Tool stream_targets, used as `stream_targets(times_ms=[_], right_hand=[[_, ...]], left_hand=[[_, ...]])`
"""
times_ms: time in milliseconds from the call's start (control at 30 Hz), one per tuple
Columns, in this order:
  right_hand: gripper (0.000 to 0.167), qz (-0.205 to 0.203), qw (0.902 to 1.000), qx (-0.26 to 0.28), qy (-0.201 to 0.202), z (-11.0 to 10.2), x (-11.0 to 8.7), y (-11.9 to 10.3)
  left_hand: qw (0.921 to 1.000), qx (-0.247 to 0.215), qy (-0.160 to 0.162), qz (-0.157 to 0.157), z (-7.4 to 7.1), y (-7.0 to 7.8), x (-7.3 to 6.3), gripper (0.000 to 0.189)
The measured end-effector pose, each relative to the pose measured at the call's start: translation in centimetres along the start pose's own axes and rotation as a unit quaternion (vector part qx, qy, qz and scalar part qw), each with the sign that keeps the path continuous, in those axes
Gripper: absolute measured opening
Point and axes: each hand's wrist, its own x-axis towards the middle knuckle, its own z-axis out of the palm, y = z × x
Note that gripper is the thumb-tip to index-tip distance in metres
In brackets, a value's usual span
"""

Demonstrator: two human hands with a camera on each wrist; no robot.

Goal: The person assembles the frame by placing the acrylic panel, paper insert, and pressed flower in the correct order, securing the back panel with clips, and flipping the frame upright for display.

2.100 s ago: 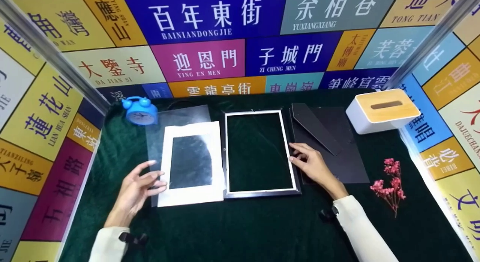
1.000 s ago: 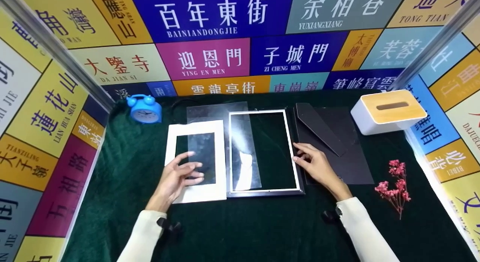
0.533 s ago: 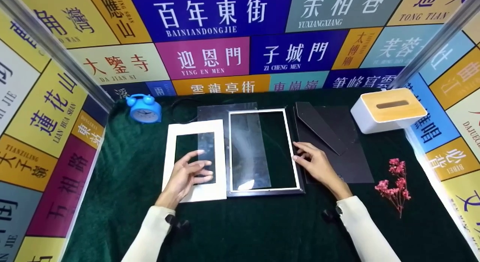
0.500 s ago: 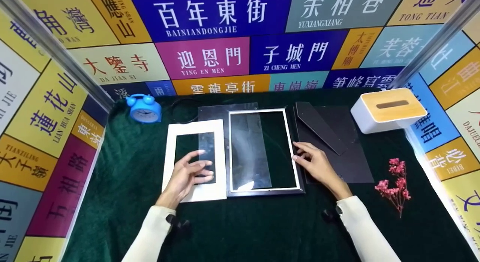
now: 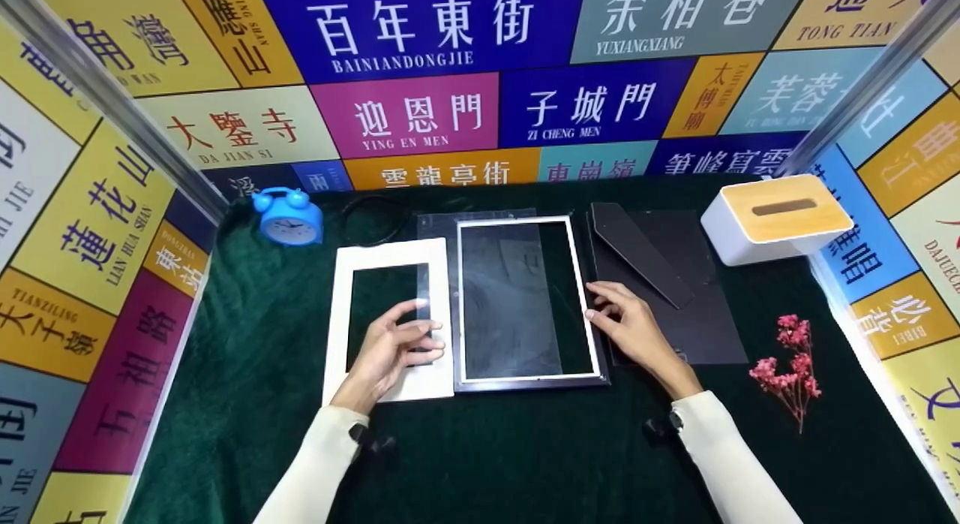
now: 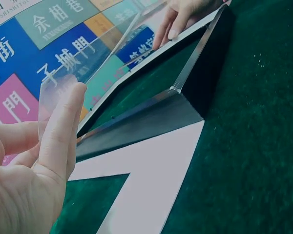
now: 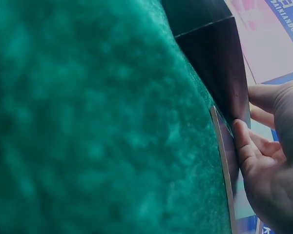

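A clear plastic sheet (image 5: 506, 299) is pinched at its left edge by my left hand (image 5: 386, 357). In the left wrist view, thumb and fingers close on the corner of this clear sheet (image 6: 56, 92), which is tilted above the frame. It spans most of the opening of a black picture frame (image 5: 529, 387) with a white inner lip, leaving a strip at the right uncovered. My right hand (image 5: 631, 327) holds the frame's right side; in the right wrist view its fingers meet the frame's dark outer wall (image 7: 217, 68). Under my left hand lies a white mat (image 5: 390, 254).
Right of the frame lies a black backing board (image 5: 716, 321) with its stand leg (image 5: 641, 257). Beyond are a tissue box (image 5: 780, 220) and a pink flower sprig (image 5: 787, 374). A blue alarm clock (image 5: 289, 220) and a black cord loop (image 5: 371, 220) are at the back left.
The clear sheet and my left hand have moved rightward, from over the mat to over the frame's opening. My right hand has stayed on the frame's right side.
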Motion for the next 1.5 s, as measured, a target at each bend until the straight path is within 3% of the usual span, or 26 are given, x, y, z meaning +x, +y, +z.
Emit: stream_targets(times_ms=[167, 533, 767, 1300, 1500], right_hand=[[0.039, -0.005, 0.9999, -0.009, 0.006, 0.2, 0.0, 0.8], [0.038, -0.006, 0.9994, -0.033, -0.007, 0.1, -0.3, 0.4], [0.038, -0.008, 0.9988, -0.049, -0.004, 0.2, -0.3, 0.7], [0.027, 0.000, 0.9997, 0.013, 0.021, 0.6, -0.5, 0.6], [0.028, 0.001, 0.9992, 0.029, 0.028, 0.8, -0.7, -0.9]], left_hand=[[1.0000, -0.003, 0.004, -0.005, 0.7, -0.2, 0.3, 0.061], [0.9998, -0.008, 0.008, -0.015, 2.1, -1.1, 0.8, 0.063], [0.9990, -0.035, 0.002, -0.028, 2.9, -1.5, 1.1, 0.064], [0.9985, -0.046, -0.014, -0.025, 4.2, -1.6, 1.9, 0.053], [0.9982, -0.047, -0.024, -0.027, 4.7, -1.4, 1.9, 0.054]])
